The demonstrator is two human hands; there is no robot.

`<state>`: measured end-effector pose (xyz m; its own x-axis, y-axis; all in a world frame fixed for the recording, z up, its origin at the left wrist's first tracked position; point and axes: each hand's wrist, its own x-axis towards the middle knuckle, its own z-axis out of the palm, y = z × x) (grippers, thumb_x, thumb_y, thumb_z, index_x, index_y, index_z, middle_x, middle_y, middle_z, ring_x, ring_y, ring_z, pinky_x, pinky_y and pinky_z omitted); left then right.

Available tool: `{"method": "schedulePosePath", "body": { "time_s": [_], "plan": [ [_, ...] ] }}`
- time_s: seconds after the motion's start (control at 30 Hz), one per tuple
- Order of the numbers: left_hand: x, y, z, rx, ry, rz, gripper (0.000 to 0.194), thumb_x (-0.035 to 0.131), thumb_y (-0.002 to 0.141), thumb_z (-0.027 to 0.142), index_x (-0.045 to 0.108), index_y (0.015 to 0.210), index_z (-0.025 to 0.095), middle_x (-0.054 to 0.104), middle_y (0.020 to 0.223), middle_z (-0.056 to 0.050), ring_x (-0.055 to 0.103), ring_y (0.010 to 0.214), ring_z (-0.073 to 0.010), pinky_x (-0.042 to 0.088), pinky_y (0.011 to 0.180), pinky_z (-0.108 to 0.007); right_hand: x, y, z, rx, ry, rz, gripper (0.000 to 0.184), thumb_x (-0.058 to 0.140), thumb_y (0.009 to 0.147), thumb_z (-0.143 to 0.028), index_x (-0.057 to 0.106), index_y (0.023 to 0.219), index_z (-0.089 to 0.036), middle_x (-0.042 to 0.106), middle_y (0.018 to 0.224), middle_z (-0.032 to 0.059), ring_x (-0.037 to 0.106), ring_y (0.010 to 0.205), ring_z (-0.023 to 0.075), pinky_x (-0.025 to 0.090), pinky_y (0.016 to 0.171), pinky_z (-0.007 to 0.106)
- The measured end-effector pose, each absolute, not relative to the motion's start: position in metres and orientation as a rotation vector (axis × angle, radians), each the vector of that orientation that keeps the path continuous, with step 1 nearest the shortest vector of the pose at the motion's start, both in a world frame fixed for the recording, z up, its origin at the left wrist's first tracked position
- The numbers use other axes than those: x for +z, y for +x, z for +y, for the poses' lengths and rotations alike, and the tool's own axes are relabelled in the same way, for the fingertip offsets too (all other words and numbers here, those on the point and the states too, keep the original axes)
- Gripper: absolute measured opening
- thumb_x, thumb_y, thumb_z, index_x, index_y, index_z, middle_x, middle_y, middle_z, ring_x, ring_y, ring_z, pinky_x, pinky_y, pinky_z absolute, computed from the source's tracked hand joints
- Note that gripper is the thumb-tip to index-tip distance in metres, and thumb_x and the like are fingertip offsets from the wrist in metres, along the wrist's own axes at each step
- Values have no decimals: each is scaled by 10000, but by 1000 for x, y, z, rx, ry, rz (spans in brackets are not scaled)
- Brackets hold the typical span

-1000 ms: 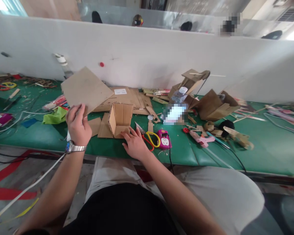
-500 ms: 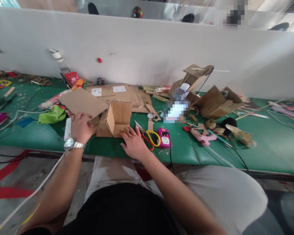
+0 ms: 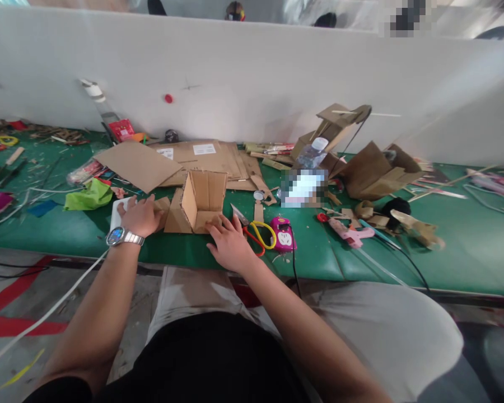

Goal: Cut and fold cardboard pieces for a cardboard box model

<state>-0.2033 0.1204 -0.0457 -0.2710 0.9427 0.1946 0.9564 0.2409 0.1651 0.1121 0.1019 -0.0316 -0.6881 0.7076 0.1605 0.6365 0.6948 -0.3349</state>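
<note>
My left hand (image 3: 139, 217) rests with fingers spread over a white power strip (image 3: 116, 211) and the edge of a small cardboard piece (image 3: 162, 208). Beyond its fingertips lies a flat cardboard sheet (image 3: 138, 166), on the table and out of my grasp. A folded cardboard structure (image 3: 205, 193) with two upright walls and a flat base stands between my hands. My right hand (image 3: 231, 242) lies with outstretched fingers on the front edge of that base. Scissors (image 3: 264, 234) with yellow and orange handles lie just right of my right hand.
A purple socket block (image 3: 283, 235) sits beside the scissors. Farther right are a pink glue gun (image 3: 351, 232), a plastic bottle (image 3: 313, 153) and a brown cardboard box (image 3: 380, 170). Larger cardboard sheets (image 3: 218, 159) lie along the white partition (image 3: 252, 84). A green cloth (image 3: 89, 195) is at left.
My left hand has lowered the cardboard sheet onto the table and let it go, then drawn back to the power strip. My right hand has stayed on the folded cardboard.
</note>
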Motion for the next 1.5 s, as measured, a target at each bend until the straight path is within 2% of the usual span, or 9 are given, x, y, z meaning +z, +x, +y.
{"method": "schedulePosePath", "body": {
  "time_s": [0.13,0.3,0.57,0.73,0.97,1.2,1.27,1.4,1.5],
  "plan": [
    [-34,-201,118,-444,-1791,-2396,639,620,862,405,639,1427,108,696,1312,-303,524,1370,-561,365,1104,-803,-33,112,102,363,-1063,-2620,498,664,1000,-246,590,1485,-159,643,1551,141,383,1579,445,180,1296,757],
    [-4,-191,98,-873,-1722,-2264,451,539,944,311,724,1316,136,704,1220,-217,652,1206,-414,540,1042,-596,-33,113,102,363,-1053,-2617,493,650,1007,-249,588,1490,-169,643,1551,142,383,1580,436,182,1296,750],
    [36,-149,49,-1612,-1458,-1645,296,614,1003,303,757,1186,120,706,1040,-107,675,1006,-249,567,905,-433,-33,111,102,354,-1062,-2624,494,657,1007,-257,588,1489,-178,648,1542,145,388,1578,426,184,1289,749],
    [6,-101,13,-2079,-1647,-1487,132,645,904,231,760,949,186,706,901,-52,647,846,-204,511,766,-362,-35,109,103,332,-1063,-2617,472,639,1016,-262,603,1474,-155,664,1517,160,405,1567,437,196,1285,749],
    [-49,-49,-6,-2735,-1256,-2176,194,693,928,337,789,1054,225,762,1130,-58,676,1086,-226,532,921,-327,-40,111,118,400,-984,-2626,397,606,1018,-191,672,1409,-205,676,1512,131,473,1538,397,237,1297,698],
    [-42,-35,10,-3413,-706,-2270,356,900,776,379,770,1076,237,755,1113,-47,711,887,-160,570,657,-223,-20,149,120,701,-816,-2270,643,569,832,9,627,1451,-155,722,1350,178,648,1328,336,509,1161,547],
    [-39,-30,15,-3487,-663,-2218,364,917,766,368,766,1069,236,748,1109,-40,716,884,-148,580,661,-214,-12,159,115,955,-780,-2189,710,649,855,-57,534,1544,-185,707,1355,162,701,1221,314,581,1080,516],
    [-37,-20,24,-3545,-730,-2190,371,910,791,358,739,1097,238,738,1150,-42,727,938,-151,590,690,-214,-4,161,102,1524,-603,-1895,1156,947,755,-335,256,1682,-313,480,1625,163,705,1221,284,659,973,433],
    [-41,-16,28,-3514,-965,-2255,389,881,829,388,702,1138,235,725,1187,-62,726,973,-168,594,719,-243,-6,152,96,1607,-599,-1670,1096,957,764,-426,307,1639,-307,489,1593,163,690,1259,286,638,1028,436]
  ]
}}
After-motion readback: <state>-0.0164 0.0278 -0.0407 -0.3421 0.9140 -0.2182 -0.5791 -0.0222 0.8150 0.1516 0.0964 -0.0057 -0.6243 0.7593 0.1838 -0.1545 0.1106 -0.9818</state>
